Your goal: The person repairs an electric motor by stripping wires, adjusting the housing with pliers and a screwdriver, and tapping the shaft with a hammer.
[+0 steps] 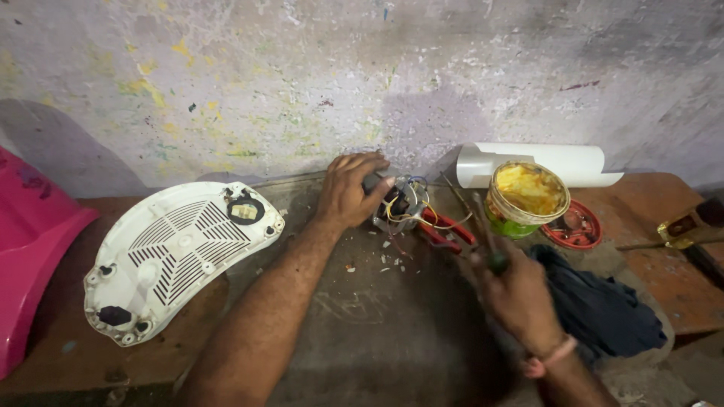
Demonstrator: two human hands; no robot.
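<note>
Currently, my left hand (348, 190) grips the small motor (400, 202) on the surface (377, 324); my right hand (516, 294), fingers closed, holds a screwdriver (483, 234). Next move, I judge: seating its tip among the wires.

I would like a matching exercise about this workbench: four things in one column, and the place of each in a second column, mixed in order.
Things:
1. small electric motor
2. white vented cover
3. open tin of yellow paste
4. dark blue cloth

Places:
A. in front of the white rolled sheet
B. far left, beside the pink plastic part
C. under the left hand
D. right of the right hand, which holds a screwdriver

Pairs: 1-C, 2-B, 3-A, 4-D
</note>
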